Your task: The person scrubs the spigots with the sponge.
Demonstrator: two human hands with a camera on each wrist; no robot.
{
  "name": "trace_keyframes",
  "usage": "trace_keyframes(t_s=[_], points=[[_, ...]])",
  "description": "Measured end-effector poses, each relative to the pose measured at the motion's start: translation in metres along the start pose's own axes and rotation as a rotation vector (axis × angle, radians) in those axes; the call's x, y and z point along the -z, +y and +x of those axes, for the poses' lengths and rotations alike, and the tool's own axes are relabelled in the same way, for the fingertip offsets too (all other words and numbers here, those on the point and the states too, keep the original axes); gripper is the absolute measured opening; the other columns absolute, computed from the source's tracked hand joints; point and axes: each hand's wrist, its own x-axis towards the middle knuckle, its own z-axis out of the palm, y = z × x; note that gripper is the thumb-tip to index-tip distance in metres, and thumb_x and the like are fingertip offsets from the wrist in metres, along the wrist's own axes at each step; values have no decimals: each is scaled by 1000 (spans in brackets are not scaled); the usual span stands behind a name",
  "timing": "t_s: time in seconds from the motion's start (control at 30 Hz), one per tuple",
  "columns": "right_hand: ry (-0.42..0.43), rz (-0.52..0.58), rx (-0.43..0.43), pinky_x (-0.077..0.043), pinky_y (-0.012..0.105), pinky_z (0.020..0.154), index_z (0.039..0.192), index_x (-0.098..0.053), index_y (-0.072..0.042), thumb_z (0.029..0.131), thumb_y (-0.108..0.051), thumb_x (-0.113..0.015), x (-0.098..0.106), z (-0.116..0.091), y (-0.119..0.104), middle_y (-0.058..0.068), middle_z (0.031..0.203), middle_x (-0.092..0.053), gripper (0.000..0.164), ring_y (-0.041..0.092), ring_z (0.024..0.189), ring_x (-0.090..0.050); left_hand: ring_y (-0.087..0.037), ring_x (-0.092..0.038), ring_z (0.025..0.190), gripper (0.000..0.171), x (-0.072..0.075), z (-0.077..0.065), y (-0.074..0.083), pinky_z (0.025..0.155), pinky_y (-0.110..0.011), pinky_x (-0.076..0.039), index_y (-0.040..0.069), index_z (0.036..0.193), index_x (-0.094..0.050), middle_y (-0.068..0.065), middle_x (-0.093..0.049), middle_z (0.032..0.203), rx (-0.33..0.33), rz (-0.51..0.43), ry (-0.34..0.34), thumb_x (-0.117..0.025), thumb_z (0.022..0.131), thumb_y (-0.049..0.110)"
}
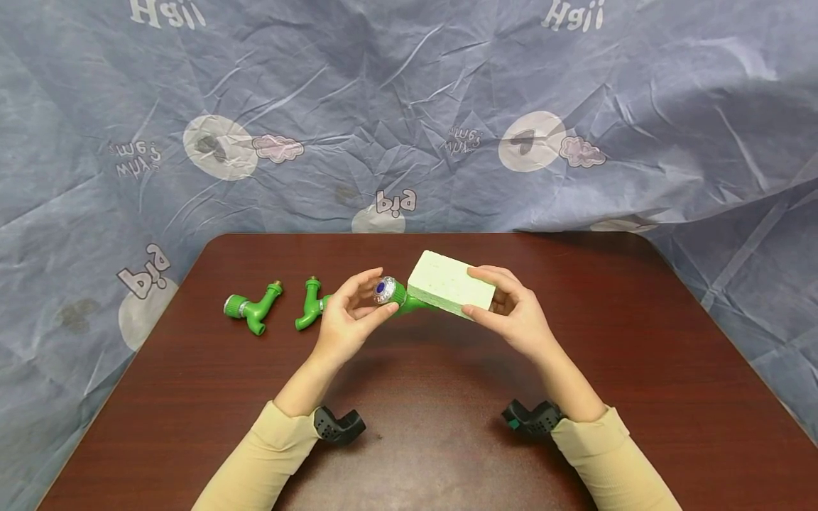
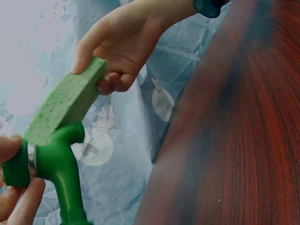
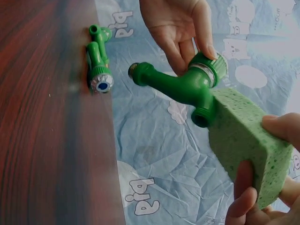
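My left hand [image 1: 345,323] grips a green faucet [image 3: 180,86] by its ribbed knob [image 2: 16,164], which has a clear cap with a blue centre. The faucet is held up above the table, its spout and threaded inlet pointing away from the hand. In my right hand [image 1: 514,309] is a light green sponge [image 1: 447,284], pinched at its right end between thumb and fingers. The sponge's other end lies against the faucet body, as the right wrist view shows. Part of the faucet is hidden behind the sponge in the head view.
Two more green faucets lie on the brown table [image 1: 575,369]: one at the far left [image 1: 252,309], another [image 1: 311,305] partly behind my left hand. Behind the table hangs a wrinkled blue-grey cloth [image 1: 409,128] with printed figures. Each wrist carries a black strap mount [image 1: 339,426].
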Motion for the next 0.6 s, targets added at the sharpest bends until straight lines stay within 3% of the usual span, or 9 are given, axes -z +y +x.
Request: trace_keyframes(t_s=[0.1,0.2,0.43,0.6], points=[[51,-86,-10,-50,17,63,125,-57,2,76,6,-73,2,1,0,9,125,-46,52,11,77,-57,-15,-59,92,47,0,0,2,76,-26,-54,-5,119,-58,-19,-61,110,12,-5,28,-72,74,-12],[101,-94,-22,-48,15,62,125,-57,1,77,4,-73,3,1,-1,8,125,-47,51,9,76,-55,-14,-59,88,45,-2,-1,11,74,-24,-54,-10,115,-56,-21,-60,105,21,-10,44,-71,73,-15],[39,-37,28,-53,21,65,125,-56,3,76,9,-72,-2,0,-3,10,126,-46,53,17,77,-59,-15,-58,89,44,-6,-4,28,72,-23,-54,-13,113,-51,-26,-59,105,56,2,50,-70,74,-16],[82,-67,37,-50,18,63,125,-57,2,76,9,-72,-1,0,-2,8,125,-47,52,13,76,-56,-20,-57,92,46,-7,-4,29,73,-25,-54,-13,115,-51,-25,-59,105,41,37,72,-71,74,-14]])
